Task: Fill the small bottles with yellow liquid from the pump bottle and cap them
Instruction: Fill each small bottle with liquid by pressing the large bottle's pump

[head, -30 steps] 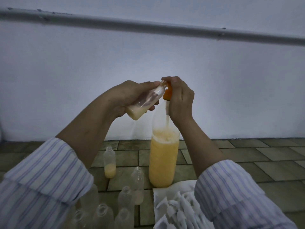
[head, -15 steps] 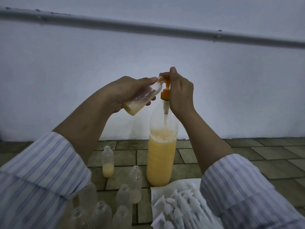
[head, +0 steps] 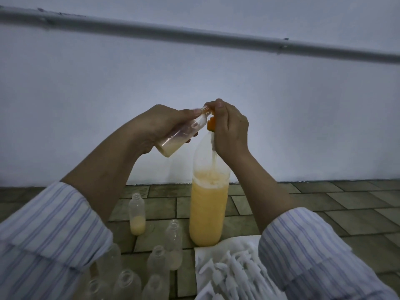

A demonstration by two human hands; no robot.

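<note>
**Mid-fill: small bottle at the pump spout**

Left to right:

- Near left, a cluster of empty small bottles [head: 127, 282] stands on the tiled floor [head: 324, 204]: clear, thin-walled, round-shouldered, uncapped. Just beyond, a part-filled bottle [head: 136, 213] stands upright with pale yellow liquid at its base.
- Our left hand [head: 155, 126] is wrapped round the small bottle [head: 184, 133] in the air, tilted, mouth up and to the right, against the spout. Yellow liquid pools in its lower end, roughly a third full by our judgement.
- Our right hand [head: 229, 131] is curled over the orange pump head [head: 211, 124], fingers closed on it. Both hands meet at the spout, nearly touching.
- The pump bottle [head: 208, 204] stands upright on the floor below, centre: tall, translucent plastic, opaque yellow liquid with a foamy surface, over half full. The dip tube runs down inside.
- Near right, white caps [head: 233, 271], pointed and glossy, are heaped on a white paper sheet [head: 216, 243].

Step in hand: filling. Next move calls for more strokes with the mouth kept tight on the spout, then levelling the bottle before we pull away; the liquid looks thick enough to drip. Then pick a cap from the heap. No standing bottle is capped yet.
</note>
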